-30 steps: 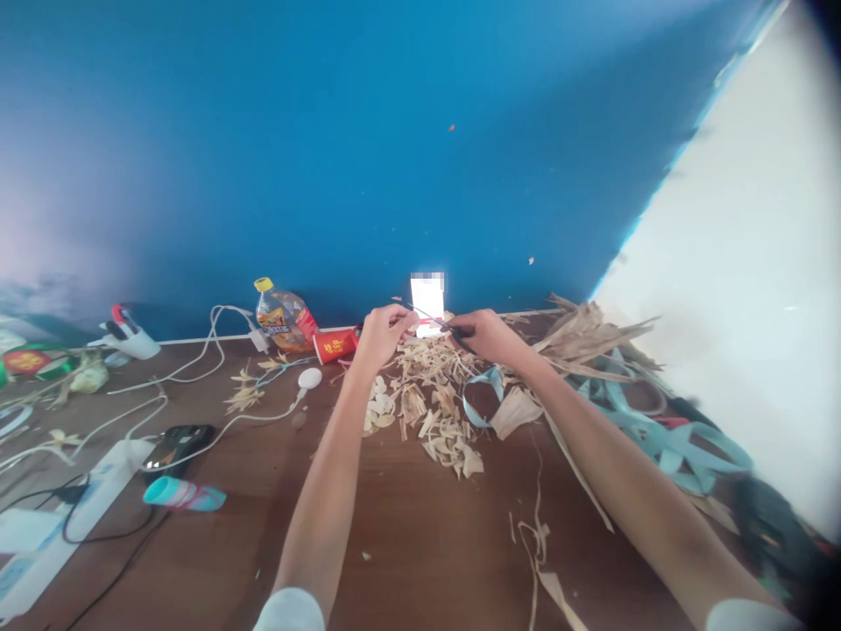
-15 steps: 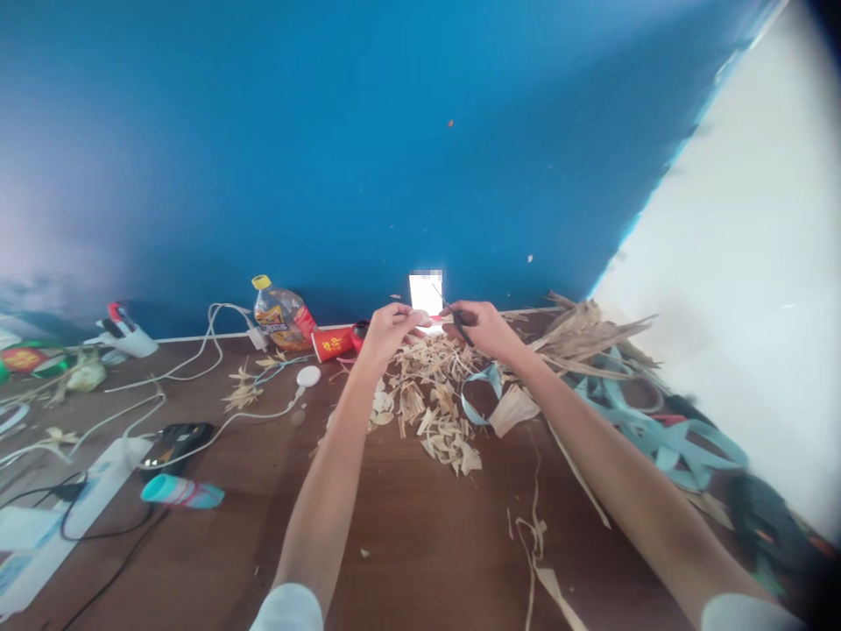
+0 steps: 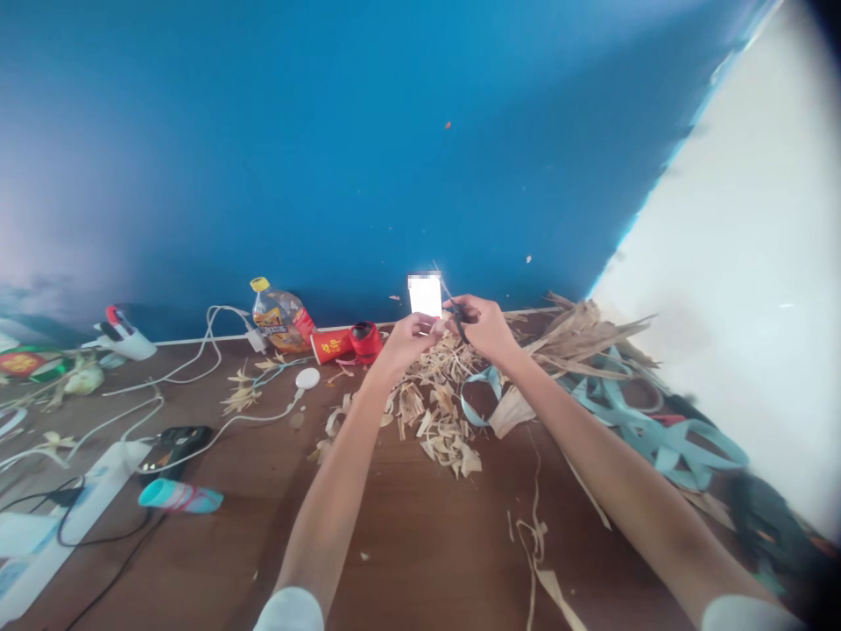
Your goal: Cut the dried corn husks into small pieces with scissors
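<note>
My right hand is closed on a pair of scissors with dark handles, the thin blades pointing up and left. Close beside it, my left hand is closed in a pinch; what lies between its fingertips is too small to make out. Both hands hover over a heap of pale, dry husk scraps. Just behind them a glowing white screen leans at the blue wall, and part of it is hidden by my left fingers.
At the right lie long dry husks and tangled light-blue ribbon. A bottle with a yellow cap, a red cup and a red roll stand left of my hands. A power strip and cables take up the left side.
My left hand has moved slightly right and down, closer to my right hand, uncovering the red roll. The scissors' blades have turned a little more upright.
</note>
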`<state>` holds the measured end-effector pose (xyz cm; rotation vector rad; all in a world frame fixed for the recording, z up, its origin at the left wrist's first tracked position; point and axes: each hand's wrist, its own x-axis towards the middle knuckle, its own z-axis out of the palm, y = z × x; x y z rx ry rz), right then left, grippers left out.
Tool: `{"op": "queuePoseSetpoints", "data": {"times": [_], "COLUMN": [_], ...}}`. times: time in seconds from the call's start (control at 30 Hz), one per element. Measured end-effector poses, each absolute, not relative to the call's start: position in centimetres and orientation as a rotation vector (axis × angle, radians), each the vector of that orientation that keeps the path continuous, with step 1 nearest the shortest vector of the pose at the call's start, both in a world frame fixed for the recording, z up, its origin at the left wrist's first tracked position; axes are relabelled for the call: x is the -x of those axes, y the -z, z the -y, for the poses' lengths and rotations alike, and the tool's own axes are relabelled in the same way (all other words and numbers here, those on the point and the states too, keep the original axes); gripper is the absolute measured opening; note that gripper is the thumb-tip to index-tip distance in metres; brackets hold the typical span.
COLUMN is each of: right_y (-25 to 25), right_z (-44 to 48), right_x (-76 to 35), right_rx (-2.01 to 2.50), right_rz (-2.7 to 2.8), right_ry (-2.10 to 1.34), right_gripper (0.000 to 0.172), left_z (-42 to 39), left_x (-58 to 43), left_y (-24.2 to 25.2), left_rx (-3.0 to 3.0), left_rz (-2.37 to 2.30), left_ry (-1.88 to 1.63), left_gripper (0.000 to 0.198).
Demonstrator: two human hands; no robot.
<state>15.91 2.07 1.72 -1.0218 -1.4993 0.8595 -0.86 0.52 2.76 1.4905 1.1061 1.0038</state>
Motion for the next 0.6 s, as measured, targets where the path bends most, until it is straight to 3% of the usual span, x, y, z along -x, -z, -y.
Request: {"op": "queuePoseSetpoints", "data": {"times": [0.13, 0.33, 0.6], "right_y": [-1.9, -1.8, -1.7], "right_z": [-2.2, -2.2, -2.2], "right_x": [-16.5, -16.9, -16.8], "right_rx": [1.059, 1.088, 1.080], "right_rz": [1.551, 1.685, 1.690], "right_ry": [-0.835, -0.787, -0.715], "right_gripper": [0.043, 0.039, 0.035], "left_z": [-0.3, -0.7, -1.3], "left_x": [1.3, 1.2, 0.5], "left_y": [-2.9, -2.4, -0.8], "left_rx": [-1.593, -1.873, -1.865], "left_rz": [-1.005, -1.193, -1.190], "left_ry": [-0.799, -0.915, -0.934], "left_gripper": [0.051, 0.032, 0.032]}}
